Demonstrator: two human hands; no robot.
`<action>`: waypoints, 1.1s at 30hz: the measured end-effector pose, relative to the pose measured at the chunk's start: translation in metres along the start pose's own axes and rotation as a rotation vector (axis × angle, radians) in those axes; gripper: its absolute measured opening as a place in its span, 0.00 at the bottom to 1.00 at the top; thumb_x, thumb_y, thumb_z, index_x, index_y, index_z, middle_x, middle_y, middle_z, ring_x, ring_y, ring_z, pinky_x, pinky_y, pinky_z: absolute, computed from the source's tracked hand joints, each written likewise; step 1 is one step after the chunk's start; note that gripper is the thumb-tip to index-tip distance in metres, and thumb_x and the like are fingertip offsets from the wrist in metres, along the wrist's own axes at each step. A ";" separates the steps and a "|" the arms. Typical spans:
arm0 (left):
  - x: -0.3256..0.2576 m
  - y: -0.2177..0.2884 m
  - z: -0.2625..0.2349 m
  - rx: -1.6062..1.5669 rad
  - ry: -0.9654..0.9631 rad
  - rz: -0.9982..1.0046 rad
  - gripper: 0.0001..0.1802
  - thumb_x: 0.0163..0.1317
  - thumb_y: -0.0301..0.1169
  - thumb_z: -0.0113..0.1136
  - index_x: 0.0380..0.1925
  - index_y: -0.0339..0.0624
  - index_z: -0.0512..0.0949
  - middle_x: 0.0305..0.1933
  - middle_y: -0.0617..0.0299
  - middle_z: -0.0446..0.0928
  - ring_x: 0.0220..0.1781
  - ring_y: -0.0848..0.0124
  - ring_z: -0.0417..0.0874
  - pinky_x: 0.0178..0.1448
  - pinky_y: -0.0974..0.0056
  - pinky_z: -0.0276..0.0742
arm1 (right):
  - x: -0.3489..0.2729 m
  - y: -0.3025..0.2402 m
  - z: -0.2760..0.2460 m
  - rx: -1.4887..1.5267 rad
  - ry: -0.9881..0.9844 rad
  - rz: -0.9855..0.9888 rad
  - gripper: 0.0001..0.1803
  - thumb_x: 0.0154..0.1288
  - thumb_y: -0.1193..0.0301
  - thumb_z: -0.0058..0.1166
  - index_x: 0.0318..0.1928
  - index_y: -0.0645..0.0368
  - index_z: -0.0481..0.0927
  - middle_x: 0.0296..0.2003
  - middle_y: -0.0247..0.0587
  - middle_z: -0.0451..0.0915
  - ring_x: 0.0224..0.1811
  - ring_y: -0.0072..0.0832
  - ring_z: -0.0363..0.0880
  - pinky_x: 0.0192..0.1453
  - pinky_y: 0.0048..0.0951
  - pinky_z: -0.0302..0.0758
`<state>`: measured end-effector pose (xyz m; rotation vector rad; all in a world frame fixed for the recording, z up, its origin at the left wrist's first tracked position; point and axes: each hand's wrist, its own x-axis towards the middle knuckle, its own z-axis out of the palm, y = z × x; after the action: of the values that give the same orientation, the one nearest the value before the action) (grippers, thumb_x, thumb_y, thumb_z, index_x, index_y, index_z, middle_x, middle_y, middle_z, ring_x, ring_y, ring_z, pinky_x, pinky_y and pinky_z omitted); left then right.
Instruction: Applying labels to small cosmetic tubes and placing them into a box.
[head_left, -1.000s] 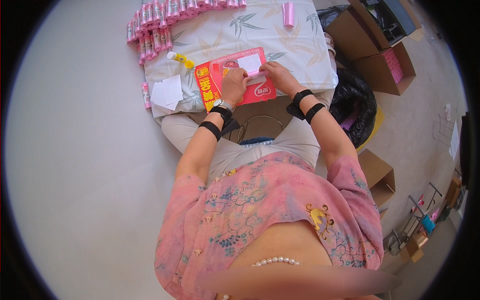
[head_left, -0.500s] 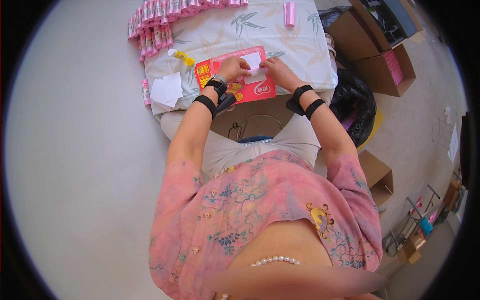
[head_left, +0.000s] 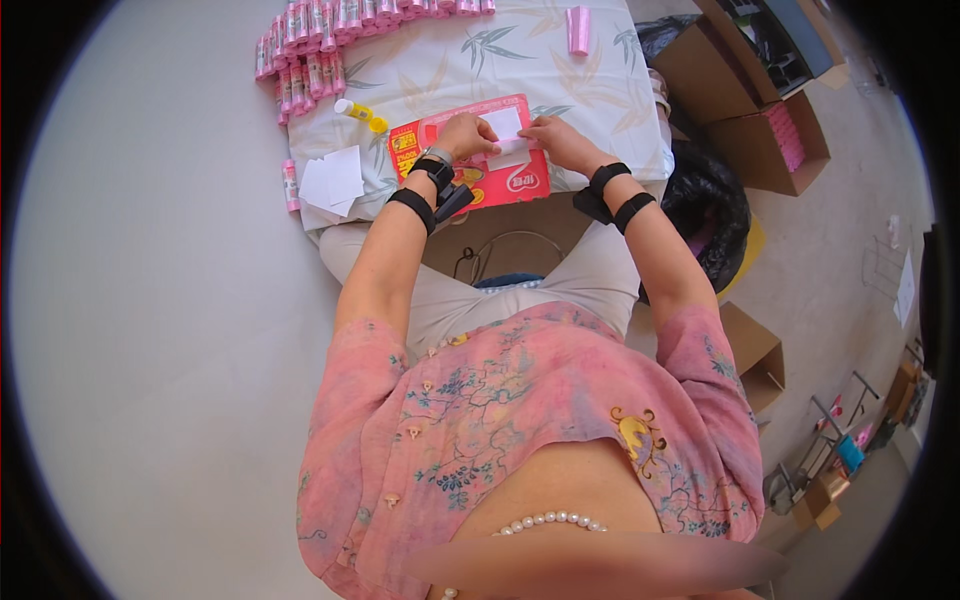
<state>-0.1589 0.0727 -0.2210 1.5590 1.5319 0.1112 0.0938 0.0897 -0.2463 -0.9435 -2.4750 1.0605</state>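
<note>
**Left hand (head_left: 466,137) and right hand (head_left: 562,144) pinching a pink roll (head_left: 513,146) over white paper (head_left: 503,122)**

In the head view, the roll is lying crosswise between the two hands, above the red card (head_left: 500,188) at the near side of the bench (head_left: 600,110). Fingertips of each hand are gripping one end, and paper is showing both beyond the roll and on its near side. Whether the roll is pressing on the paper is too small to tell.

For good handling, both hands should probably be working at the same pace and with equal light pressure, keeping the roll square to the paper's edges; if one end is running ahead, the paper is likely to be skewing or creasing. The fingertips are best staying at the ends, and the card should be kept from sliding.

Against the picture from a second ago, the left hand is now reaching farther up the card, its wrist straps (head_left: 411,207) covering more of the card's left part. The right hand is staying near its old spot, and the roll is still being held between them. The slips (head_left: 335,180) and the yellow tube (head_left: 355,110) are remaining essentially where they were.
</note>
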 end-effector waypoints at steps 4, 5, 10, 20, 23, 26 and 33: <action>0.003 0.002 -0.001 0.007 0.004 0.003 0.12 0.52 0.32 0.79 0.37 0.43 0.91 0.32 0.63 0.89 0.34 0.75 0.85 0.42 0.65 0.79 | -0.007 0.013 -0.012 0.119 -0.014 0.031 0.22 0.67 0.84 0.51 0.58 0.59 0.84 0.53 0.51 0.84 0.54 0.46 0.82 0.62 0.39 0.78; 0.003 0.002 -0.001 0.013 0.003 0.004 0.12 0.52 0.32 0.79 0.37 0.43 0.91 0.32 0.63 0.89 0.34 0.75 0.85 0.42 0.65 0.79 | -0.009 0.012 -0.012 0.178 0.010 0.071 0.22 0.67 0.84 0.51 0.58 0.59 0.84 0.53 0.51 0.84 0.53 0.45 0.83 0.61 0.39 0.78; 0.005 -0.004 0.002 0.005 0.005 -0.001 0.12 0.51 0.32 0.79 0.37 0.43 0.92 0.32 0.63 0.89 0.33 0.74 0.85 0.43 0.65 0.79 | -0.011 -0.007 -0.008 0.177 0.003 0.113 0.19 0.68 0.75 0.58 0.58 0.57 0.84 0.51 0.50 0.85 0.53 0.44 0.83 0.62 0.39 0.78; 0.009 -0.005 0.002 0.002 -0.003 0.003 0.14 0.49 0.34 0.80 0.36 0.44 0.92 0.33 0.60 0.89 0.35 0.71 0.87 0.44 0.64 0.80 | 0.004 -0.021 0.014 0.063 0.216 0.252 0.14 0.62 0.60 0.69 0.42 0.56 0.88 0.41 0.49 0.85 0.50 0.48 0.82 0.56 0.43 0.78; 0.007 -0.003 0.004 -0.001 -0.004 0.004 0.12 0.53 0.32 0.79 0.37 0.43 0.91 0.32 0.62 0.89 0.34 0.75 0.85 0.43 0.66 0.79 | 0.009 -0.018 0.014 0.100 0.198 0.326 0.13 0.62 0.60 0.68 0.39 0.56 0.89 0.38 0.50 0.86 0.45 0.49 0.83 0.53 0.44 0.79; 0.007 -0.009 0.003 -0.049 0.009 -0.010 0.14 0.49 0.34 0.80 0.36 0.43 0.92 0.33 0.60 0.89 0.35 0.71 0.87 0.44 0.65 0.81 | 0.012 -0.021 0.010 0.122 0.165 0.337 0.12 0.62 0.62 0.68 0.39 0.56 0.89 0.38 0.50 0.85 0.45 0.49 0.83 0.52 0.44 0.79; 0.008 -0.020 0.006 -0.088 0.027 -0.018 0.18 0.44 0.36 0.81 0.37 0.44 0.92 0.35 0.57 0.90 0.36 0.68 0.89 0.46 0.63 0.82 | -0.006 -0.014 0.003 0.066 0.094 0.040 0.22 0.57 0.75 0.69 0.54 0.55 0.86 0.50 0.45 0.82 0.56 0.44 0.79 0.59 0.38 0.78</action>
<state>-0.1679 0.0724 -0.2413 1.4801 1.5411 0.1875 0.0901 0.0765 -0.2382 -1.0031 -2.3402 1.0778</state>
